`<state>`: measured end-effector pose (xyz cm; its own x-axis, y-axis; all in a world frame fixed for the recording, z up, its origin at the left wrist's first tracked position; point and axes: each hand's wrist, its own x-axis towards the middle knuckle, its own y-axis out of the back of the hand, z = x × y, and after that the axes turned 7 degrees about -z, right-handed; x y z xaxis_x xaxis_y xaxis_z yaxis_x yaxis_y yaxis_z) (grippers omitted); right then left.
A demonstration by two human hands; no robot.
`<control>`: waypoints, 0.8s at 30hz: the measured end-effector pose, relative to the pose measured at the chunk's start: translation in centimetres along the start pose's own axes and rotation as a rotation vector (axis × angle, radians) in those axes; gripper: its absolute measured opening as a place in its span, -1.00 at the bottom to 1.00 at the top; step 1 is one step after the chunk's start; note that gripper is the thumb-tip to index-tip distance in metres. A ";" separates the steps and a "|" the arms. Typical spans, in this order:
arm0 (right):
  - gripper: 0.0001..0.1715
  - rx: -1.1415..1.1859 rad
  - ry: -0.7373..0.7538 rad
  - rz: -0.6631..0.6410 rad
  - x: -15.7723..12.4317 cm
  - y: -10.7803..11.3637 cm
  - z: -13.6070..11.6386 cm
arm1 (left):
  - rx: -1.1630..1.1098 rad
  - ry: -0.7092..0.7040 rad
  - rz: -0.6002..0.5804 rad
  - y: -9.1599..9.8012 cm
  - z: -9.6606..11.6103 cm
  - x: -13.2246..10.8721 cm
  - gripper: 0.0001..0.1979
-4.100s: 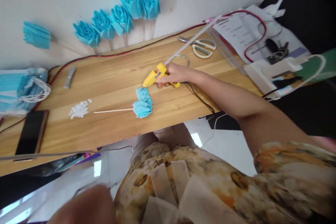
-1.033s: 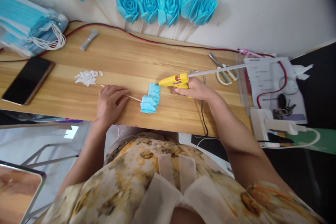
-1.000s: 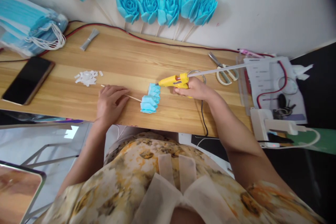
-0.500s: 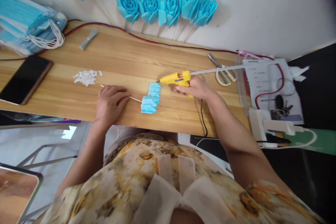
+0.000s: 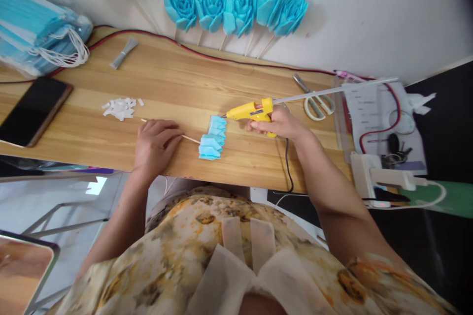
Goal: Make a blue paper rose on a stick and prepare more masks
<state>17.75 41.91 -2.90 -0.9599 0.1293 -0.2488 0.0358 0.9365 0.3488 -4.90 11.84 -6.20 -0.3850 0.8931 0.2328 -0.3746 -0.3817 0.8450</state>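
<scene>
My right hand (image 5: pixel 273 122) is wrapped round the grip of a yellow hot glue gun (image 5: pixel 248 110), a long clear glue stick (image 5: pixel 318 92) jutting from its back. The gun's nozzle is at the top right corner of a pleated light-blue strip (image 5: pixel 217 127) lying on the table; whether it touches cannot be told. The strip's lower end is folded round a thin wooden stick (image 5: pixel 191 139). Over that stick rests my left hand (image 5: pixel 158 143), closed on it, with the stick's far end poking out beyond the fingers.
Several blue fabric flowers (image 5: pixel 210 5) on sticks lean against the wall. Scissors (image 5: pixel 314 101) lie behind my right hand. Paper scraps (image 5: pixel 120 108), a phone (image 5: pixel 35 110), a bundle of ties (image 5: pixel 123 53) and bagged face masks (image 5: pixel 33 24) are at left. A power strip (image 5: pixel 364 172) sits at right.
My right hand has drawn the glue gun slightly to the right along the strip's top edge. My left hand, the stick and the strip stay put.
</scene>
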 end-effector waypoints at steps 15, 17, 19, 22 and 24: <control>-0.76 -0.058 -0.047 0.008 0.4 -0.2 0.4 | -0.008 0.004 0.004 0.0 0.0 0.0 -0.70; -0.76 -0.054 -0.046 0.003 0.4 -0.2 0.3 | -0.008 0.000 0.007 0.0 0.0 0.0 -0.71; -0.77 -0.047 -0.046 0.001 0.4 -0.2 0.3 | -0.004 -0.004 0.006 0.0 0.0 0.0 -0.71; -0.77 -0.034 -0.047 0.000 0.4 -0.2 0.3 | 0.003 0.002 0.007 0.0 0.1 0.0 -0.71; -0.78 -0.029 -0.045 -0.002 0.4 -0.2 0.3 | 0.009 0.008 0.010 0.0 0.1 0.0 -0.70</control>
<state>17.41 41.86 -3.32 -0.9463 0.1424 -0.2902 0.0248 0.9271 0.3739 -4.84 11.89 -6.17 -0.3954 0.8874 0.2370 -0.3634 -0.3881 0.8469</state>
